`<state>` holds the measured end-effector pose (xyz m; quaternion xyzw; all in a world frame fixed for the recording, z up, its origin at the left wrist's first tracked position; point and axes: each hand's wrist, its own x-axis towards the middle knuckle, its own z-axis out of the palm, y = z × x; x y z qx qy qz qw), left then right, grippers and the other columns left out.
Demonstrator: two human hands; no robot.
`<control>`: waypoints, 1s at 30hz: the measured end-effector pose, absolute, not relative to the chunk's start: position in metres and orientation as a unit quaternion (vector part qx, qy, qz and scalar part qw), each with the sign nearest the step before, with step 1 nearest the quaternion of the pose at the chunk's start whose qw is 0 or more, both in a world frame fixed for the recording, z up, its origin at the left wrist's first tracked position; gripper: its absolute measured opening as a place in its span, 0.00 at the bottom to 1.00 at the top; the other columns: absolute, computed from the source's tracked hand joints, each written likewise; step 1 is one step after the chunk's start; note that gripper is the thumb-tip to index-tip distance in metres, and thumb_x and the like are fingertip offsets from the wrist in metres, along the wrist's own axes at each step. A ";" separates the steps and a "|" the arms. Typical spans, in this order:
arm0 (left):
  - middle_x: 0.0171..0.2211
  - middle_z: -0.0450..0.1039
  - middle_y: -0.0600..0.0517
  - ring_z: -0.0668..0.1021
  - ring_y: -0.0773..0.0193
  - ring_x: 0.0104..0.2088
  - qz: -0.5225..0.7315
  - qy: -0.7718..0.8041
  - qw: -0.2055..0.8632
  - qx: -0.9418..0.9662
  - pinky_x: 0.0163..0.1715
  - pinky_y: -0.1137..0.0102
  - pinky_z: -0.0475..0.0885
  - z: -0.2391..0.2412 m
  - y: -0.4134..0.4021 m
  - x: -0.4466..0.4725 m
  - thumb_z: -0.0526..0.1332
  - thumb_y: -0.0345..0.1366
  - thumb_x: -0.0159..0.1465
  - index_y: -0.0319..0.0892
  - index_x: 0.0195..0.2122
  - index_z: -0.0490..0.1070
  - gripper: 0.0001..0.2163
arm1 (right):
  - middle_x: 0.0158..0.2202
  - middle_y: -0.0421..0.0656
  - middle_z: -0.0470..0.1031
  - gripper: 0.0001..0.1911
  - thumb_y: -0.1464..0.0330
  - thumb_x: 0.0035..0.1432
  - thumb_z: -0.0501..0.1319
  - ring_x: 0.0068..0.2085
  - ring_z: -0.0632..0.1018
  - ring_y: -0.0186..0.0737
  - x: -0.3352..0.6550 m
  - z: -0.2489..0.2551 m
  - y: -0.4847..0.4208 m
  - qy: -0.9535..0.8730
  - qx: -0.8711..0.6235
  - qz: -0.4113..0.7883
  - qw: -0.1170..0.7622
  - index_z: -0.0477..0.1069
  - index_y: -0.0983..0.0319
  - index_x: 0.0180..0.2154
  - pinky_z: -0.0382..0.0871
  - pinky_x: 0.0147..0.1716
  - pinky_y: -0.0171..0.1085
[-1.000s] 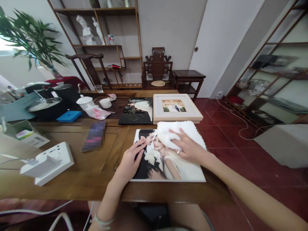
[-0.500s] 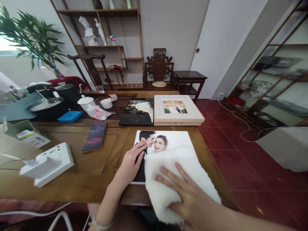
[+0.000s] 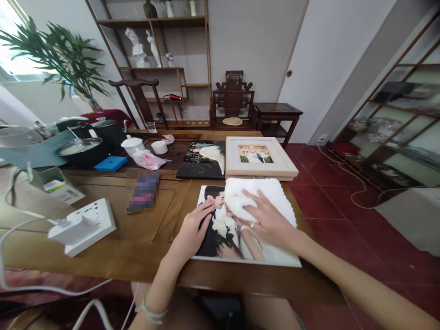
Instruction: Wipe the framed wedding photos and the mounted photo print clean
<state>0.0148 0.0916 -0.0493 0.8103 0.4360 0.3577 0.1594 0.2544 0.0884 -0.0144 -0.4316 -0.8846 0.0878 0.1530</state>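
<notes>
A large wedding photo print [image 3: 220,238] lies flat near the front edge of the wooden table [image 3: 113,247]. My left hand [image 3: 194,229] rests on its left edge, fingers spread flat, holding it down. My right hand [image 3: 270,220], with a ring on one finger, presses a fluffy white cloth [image 3: 261,195] onto the print's far right part, fingers stretched over the cloth. The cloth covers the print's upper right corner.
Behind the print lie a dark photo print [image 3: 202,160] and a white framed photo [image 3: 257,158]. A white power strip [image 3: 85,224] with cables sits at the left. Pots [image 3: 82,149], a blue box [image 3: 110,163], cups and a plant [image 3: 65,55] stand further back left. Red tiled floor lies right.
My right hand slid the white cloth from the print's far part down to its near edge, then back up to the far right part. My left hand stayed on the left edge.
</notes>
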 end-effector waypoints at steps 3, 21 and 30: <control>0.54 0.71 0.44 0.71 0.56 0.56 0.363 0.434 0.159 0.809 0.56 0.59 0.67 -0.050 0.092 0.015 0.51 0.31 0.66 0.40 0.50 0.72 0.15 | 0.62 0.54 0.60 0.19 0.77 0.50 0.55 0.66 0.49 0.54 0.248 -0.012 0.054 -0.903 -0.398 0.108 0.120 0.73 0.64 0.44 0.38 0.60 0.64; 0.54 0.70 0.44 0.71 0.57 0.56 0.360 0.436 0.169 0.808 0.57 0.60 0.66 -0.050 0.091 0.015 0.51 0.30 0.66 0.39 0.50 0.72 0.15 | 0.60 0.58 0.63 0.18 0.73 0.54 0.55 0.63 0.59 0.53 0.251 -0.013 0.096 -0.888 -0.424 0.091 0.152 0.71 0.66 0.47 0.45 0.61 0.60; 0.54 0.70 0.44 0.71 0.58 0.56 0.366 0.436 0.169 0.804 0.56 0.60 0.67 -0.052 0.092 0.015 0.51 0.30 0.66 0.39 0.50 0.72 0.15 | 0.62 0.54 0.60 0.21 0.77 0.49 0.55 0.66 0.50 0.54 0.242 -0.013 0.076 -0.899 -0.416 0.082 0.112 0.72 0.64 0.46 0.40 0.60 0.64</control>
